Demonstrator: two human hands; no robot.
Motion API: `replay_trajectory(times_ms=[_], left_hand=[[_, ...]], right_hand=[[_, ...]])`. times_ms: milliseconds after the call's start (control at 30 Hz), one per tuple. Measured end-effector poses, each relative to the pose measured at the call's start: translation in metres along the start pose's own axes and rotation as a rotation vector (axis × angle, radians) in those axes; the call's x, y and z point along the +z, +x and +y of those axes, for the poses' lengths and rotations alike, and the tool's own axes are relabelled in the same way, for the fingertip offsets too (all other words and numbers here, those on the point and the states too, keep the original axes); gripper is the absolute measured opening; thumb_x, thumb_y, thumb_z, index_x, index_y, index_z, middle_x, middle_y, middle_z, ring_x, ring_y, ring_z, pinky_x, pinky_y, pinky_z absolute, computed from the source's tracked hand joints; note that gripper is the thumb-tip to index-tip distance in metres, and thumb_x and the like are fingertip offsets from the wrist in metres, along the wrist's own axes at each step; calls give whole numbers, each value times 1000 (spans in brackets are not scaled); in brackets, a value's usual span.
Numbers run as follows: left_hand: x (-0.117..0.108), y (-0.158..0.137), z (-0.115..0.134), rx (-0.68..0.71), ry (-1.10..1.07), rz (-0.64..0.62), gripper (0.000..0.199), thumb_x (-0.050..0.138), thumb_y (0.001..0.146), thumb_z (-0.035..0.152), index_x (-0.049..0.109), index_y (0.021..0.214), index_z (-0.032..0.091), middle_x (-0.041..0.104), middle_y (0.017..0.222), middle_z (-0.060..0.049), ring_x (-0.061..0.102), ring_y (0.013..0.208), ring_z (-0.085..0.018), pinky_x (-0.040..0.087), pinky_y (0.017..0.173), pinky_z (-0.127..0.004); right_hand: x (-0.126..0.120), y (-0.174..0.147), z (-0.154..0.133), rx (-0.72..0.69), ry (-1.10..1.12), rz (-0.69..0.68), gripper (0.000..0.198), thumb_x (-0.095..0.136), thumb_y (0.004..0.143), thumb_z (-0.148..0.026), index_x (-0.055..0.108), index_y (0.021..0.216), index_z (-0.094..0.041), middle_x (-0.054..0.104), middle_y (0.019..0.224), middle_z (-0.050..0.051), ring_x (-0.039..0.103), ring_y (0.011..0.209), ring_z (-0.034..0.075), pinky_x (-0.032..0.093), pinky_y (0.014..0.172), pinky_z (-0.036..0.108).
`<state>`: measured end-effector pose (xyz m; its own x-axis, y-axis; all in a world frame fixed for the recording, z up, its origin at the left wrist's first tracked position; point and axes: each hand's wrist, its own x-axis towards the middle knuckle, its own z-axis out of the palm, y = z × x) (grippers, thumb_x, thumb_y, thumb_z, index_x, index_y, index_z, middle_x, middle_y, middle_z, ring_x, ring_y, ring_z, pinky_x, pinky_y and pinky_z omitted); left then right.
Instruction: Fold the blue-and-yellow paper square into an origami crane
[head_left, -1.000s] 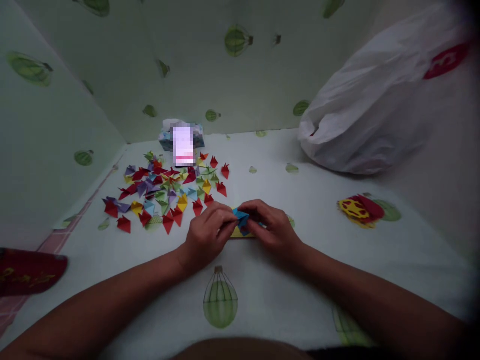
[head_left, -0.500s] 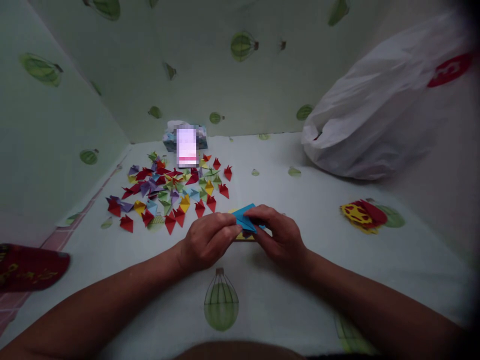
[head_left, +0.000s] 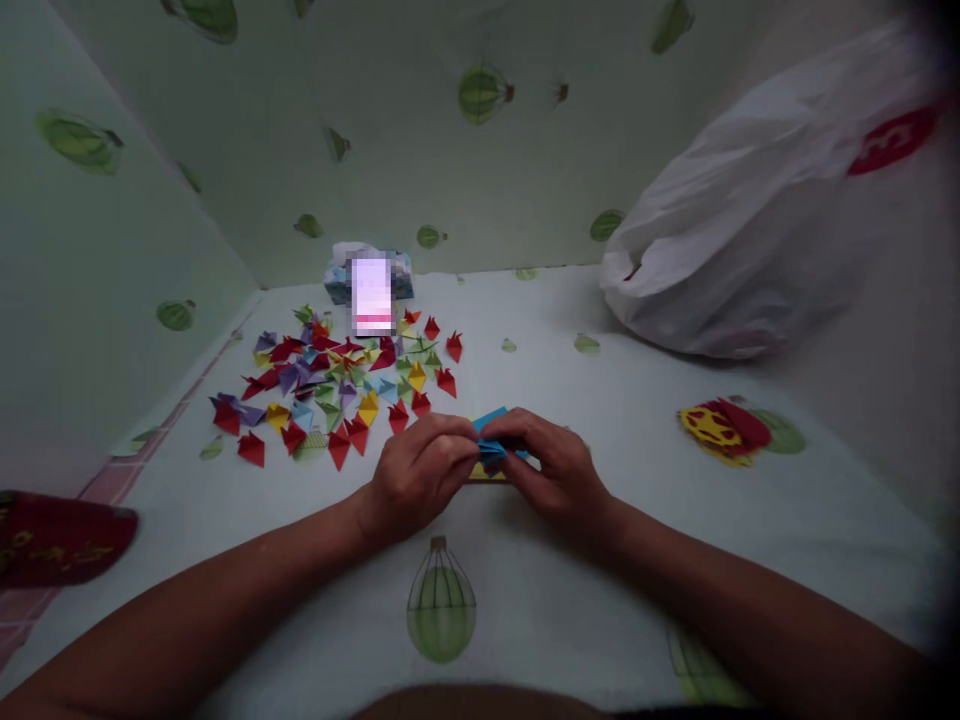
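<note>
Between my two hands is a piece of blue origami paper (head_left: 492, 452), partly folded and largely covered by fingers. My left hand (head_left: 426, 462) pinches its left side with thumb and forefinger. On the right side, my right hand (head_left: 553, 462) grips it between thumb and fingers. Beneath the paper lies a flat yellow item (head_left: 486, 475), mostly hidden by the hands. Beyond my left hand, many small folded paper pieces (head_left: 330, 385) in red, purple, yellow, green and blue are spread over the table.
A lit phone (head_left: 373, 290) leans against a tissue box (head_left: 337, 283) at the back. To the right stand a large white plastic bag (head_left: 720, 230) and a pile of yellow and red cut-outs (head_left: 716, 428). A dark red object (head_left: 67, 540) sits at the left edge.
The blue paper has turned in my fingers, and its folded layers now face me edge-on instead of a flat face. My left fingers have shifted slightly up along it.
</note>
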<state>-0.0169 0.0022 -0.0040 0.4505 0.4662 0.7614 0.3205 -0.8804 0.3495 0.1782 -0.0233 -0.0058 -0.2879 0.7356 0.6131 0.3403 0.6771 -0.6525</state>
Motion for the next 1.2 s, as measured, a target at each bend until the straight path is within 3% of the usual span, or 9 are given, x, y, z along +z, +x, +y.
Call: replay_trajectory(times_ms=[200,333,533,1033,1200], left_hand=[[5,6,8,-657,-440,-37,9,68,85,22,68,93,17,69,83,-4,65,70,-13,55,66,-25],[6,8,6,-881,-755,-74,12,72,80,26,67,84,15,64,72,0,59,60,-10,52,58,-23],[8,9,3,-983,-945,-85,21,78,75,30,66,82,15,66,65,1,62,57,-11,53,53,-22],[11,4,2,-1044,-1072,-105,24,82,75,28,64,83,15,70,68,2,68,61,-10,60,66,-23],[12,4,3,-1073,-1108,-108,25,82,76,30,62,82,15,70,69,1,68,62,-10,59,66,-22]], right_hand=[[5,-3,3,109,61,29,25,59,89,-11,55,111,-22,67,97,4,67,75,13,58,67,26],[4,-1,0,80,-16,43,28,59,86,-9,53,110,-22,65,94,3,65,71,12,56,63,24],[1,2,-1,-43,-163,8,12,56,90,-10,57,97,-20,64,87,6,63,80,18,54,67,30],[2,-1,-1,-151,-392,67,13,48,93,-11,55,102,-18,67,81,5,63,67,17,48,60,28],[2,-3,2,-106,-333,78,17,48,92,-9,55,104,-18,67,83,4,63,69,15,48,62,26]])
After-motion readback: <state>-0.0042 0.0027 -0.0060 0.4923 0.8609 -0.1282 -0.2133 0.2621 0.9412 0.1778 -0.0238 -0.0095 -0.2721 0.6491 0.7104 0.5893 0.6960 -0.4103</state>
